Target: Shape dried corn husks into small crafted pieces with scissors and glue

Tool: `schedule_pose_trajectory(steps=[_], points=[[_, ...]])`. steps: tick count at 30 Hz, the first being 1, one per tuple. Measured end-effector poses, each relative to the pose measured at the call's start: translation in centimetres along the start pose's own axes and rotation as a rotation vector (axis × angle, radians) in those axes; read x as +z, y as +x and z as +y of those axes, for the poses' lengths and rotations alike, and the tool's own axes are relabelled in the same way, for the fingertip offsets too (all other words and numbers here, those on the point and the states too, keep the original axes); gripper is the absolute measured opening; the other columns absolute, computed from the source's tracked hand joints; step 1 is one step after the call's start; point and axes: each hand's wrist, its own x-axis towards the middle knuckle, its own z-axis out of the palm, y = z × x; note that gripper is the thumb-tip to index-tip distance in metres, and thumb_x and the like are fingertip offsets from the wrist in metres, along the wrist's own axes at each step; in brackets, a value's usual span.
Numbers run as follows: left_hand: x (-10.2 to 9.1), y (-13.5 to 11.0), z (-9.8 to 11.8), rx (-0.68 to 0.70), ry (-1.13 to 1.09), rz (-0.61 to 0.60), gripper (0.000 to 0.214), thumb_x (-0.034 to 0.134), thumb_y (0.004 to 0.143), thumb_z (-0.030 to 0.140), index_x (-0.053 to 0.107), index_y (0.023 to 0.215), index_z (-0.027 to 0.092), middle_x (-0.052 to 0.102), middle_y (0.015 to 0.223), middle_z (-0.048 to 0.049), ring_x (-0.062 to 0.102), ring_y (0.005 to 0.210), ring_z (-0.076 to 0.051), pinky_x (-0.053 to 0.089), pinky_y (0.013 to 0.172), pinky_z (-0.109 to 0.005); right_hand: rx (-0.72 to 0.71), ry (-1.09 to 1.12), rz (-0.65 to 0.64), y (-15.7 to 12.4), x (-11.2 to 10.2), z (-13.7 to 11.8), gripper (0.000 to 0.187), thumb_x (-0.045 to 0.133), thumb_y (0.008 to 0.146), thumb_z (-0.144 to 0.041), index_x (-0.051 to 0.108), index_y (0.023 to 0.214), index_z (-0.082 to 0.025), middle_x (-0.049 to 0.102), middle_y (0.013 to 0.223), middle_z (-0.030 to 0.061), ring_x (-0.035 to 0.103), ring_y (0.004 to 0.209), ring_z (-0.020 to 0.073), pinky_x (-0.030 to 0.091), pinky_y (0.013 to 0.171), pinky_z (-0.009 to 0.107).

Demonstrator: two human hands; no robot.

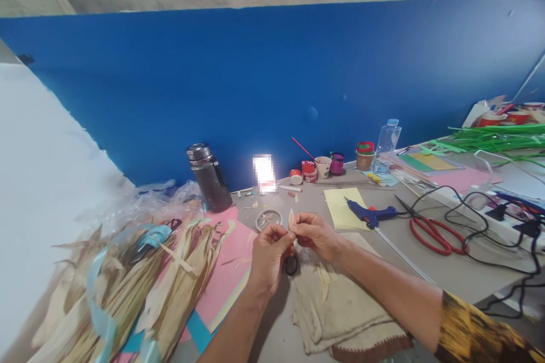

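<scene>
A small pale piece of corn husk point(291, 219) stands upright between my fingertips, over the middle of the table. My left hand point(270, 255) pinches its lower end. From the other side, the thumb and fingers of my right hand point(317, 235) close on the same piece. Black-handled scissors point(292, 266) lie just under my hands, their blades hidden. Below my right forearm is a folded beige cloth point(340, 306) with thin husk scraps on it. A roll of tape point(268, 219) lies just beyond my left hand.
Bundles of dried corn husks point(170, 295) cover the left side, over pink paper point(225, 255). Behind stand a dark flask point(210, 181) and paint pots point(309, 171). At right are a blue glue gun point(370, 214), red-handled scissors point(438, 235), a power strip point(489, 210) and tangled black cords.
</scene>
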Motion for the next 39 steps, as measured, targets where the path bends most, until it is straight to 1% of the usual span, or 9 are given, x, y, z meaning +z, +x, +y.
schedule_pose_trajectory(steps=[5, 8, 11, 15, 18, 21, 26, 33, 39], points=[[-0.3, 0.2, -0.2, 0.032, 0.09, 0.018, 0.03, 0.086, 0.063, 0.036, 0.066, 0.071, 0.015, 0.059, 0.059, 0.0022, 0.052, 0.053, -0.009, 0.041, 0.053, -0.021, -0.003, 0.029, 0.005, 0.1, 0.0, 0.2, 0.038, 0.086, 0.062, -0.041, 0.057, 0.066, -0.018, 0.043, 0.053, -0.0076, 0.032, 0.048, 0.0065, 0.018, 0.048, 0.024], [-0.4, 0.2, 0.1, 0.043, 0.118, 0.023, 0.029, 0.084, 0.065, 0.037, 0.065, 0.069, 0.016, 0.058, 0.058, 0.002, 0.051, 0.052, -0.009, 0.04, 0.052, -0.021, -0.008, -0.011, -0.013, 0.0, -0.2, 0.0, 0.035, 0.085, 0.065, -0.044, 0.062, 0.07, -0.018, 0.049, 0.057, -0.005, 0.034, 0.049, 0.0071, 0.018, 0.049, 0.025], [-0.3, 0.1, 0.6, 0.093, 0.209, 0.05, 0.026, 0.08, 0.069, 0.036, 0.064, 0.068, 0.016, 0.056, 0.054, 0.0024, 0.049, 0.05, -0.009, 0.037, 0.051, -0.02, -0.039, -0.133, -0.01, -0.1, -0.4, -0.4, 0.031, 0.082, 0.067, -0.043, 0.069, 0.077, -0.017, 0.052, 0.06, -0.0031, 0.032, 0.05, 0.0075, 0.017, 0.048, 0.026], [-0.3, 0.1, 0.9, 0.126, 0.302, 0.085, 0.024, 0.078, 0.071, 0.035, 0.064, 0.066, 0.016, 0.055, 0.05, 0.0023, 0.047, 0.048, -0.009, 0.034, 0.049, -0.02, -0.096, -0.184, 0.011, -0.2, -0.7, -0.7, 0.027, 0.077, 0.072, -0.042, 0.069, 0.076, -0.017, 0.048, 0.058, -0.0041, 0.032, 0.052, 0.0085, 0.019, 0.05, 0.026], [-0.4, 0.2, 0.7, 0.102, 0.288, 0.067, 0.025, 0.079, 0.069, 0.036, 0.063, 0.065, 0.017, 0.055, 0.05, 0.0019, 0.046, 0.047, -0.009, 0.033, 0.048, -0.021, -0.102, -0.187, 0.042, -0.1, -1.0, -0.6, 0.03, 0.076, 0.073, -0.045, 0.065, 0.07, -0.018, 0.041, 0.053, -0.0059, 0.029, 0.05, 0.0085, 0.017, 0.05, 0.027], [-0.6, 0.4, 0.3, 0.064, 0.253, 0.04, 0.027, 0.08, 0.067, 0.037, 0.063, 0.065, 0.017, 0.055, 0.05, 0.002, 0.047, 0.047, -0.009, 0.031, 0.047, -0.021, -0.109, -0.2, 0.064, 0.0, -1.0, -0.5, 0.031, 0.077, 0.072, -0.046, 0.063, 0.069, -0.018, 0.043, 0.054, -0.0056, 0.029, 0.05, 0.0081, 0.017, 0.05, 0.027], [-0.9, 0.6, -0.1, 0.021, 0.165, 0.008, 0.027, 0.082, 0.065, 0.036, 0.063, 0.066, 0.016, 0.056, 0.053, 0.0023, 0.048, 0.048, -0.009, 0.034, 0.049, -0.021, -0.117, -0.218, 0.056, 0.1, -1.1, -0.3, 0.031, 0.076, 0.073, -0.045, 0.063, 0.068, -0.017, 0.043, 0.053, -0.0055, 0.029, 0.05, 0.0077, 0.019, 0.05, 0.027], [-0.4, 0.3, 0.3, -0.047, 0.105, 0.011, 0.028, 0.083, 0.061, 0.034, 0.062, 0.065, 0.016, 0.055, 0.055, 0.0036, 0.048, 0.048, -0.008, 0.037, 0.05, -0.021, -0.109, -0.232, 0.082, 0.2, -1.1, -0.3, 0.019, 0.071, 0.072, -0.036, 0.065, 0.069, -0.017, 0.041, 0.051, -0.0058, 0.03, 0.049, 0.0081, 0.019, 0.049, 0.027], [-0.2, 0.1, 0.4, -0.072, 0.073, 0.004, 0.029, 0.084, 0.06, 0.033, 0.061, 0.065, 0.016, 0.055, 0.055, 0.0034, 0.05, 0.048, -0.008, 0.038, 0.051, -0.021, -0.105, -0.234, 0.086, 0.0, -0.8, -0.7, 0.023, 0.071, 0.072, -0.039, 0.064, 0.067, -0.017, 0.041, 0.051, -0.0057, 0.03, 0.049, 0.008, 0.018, 0.049, 0.027]])
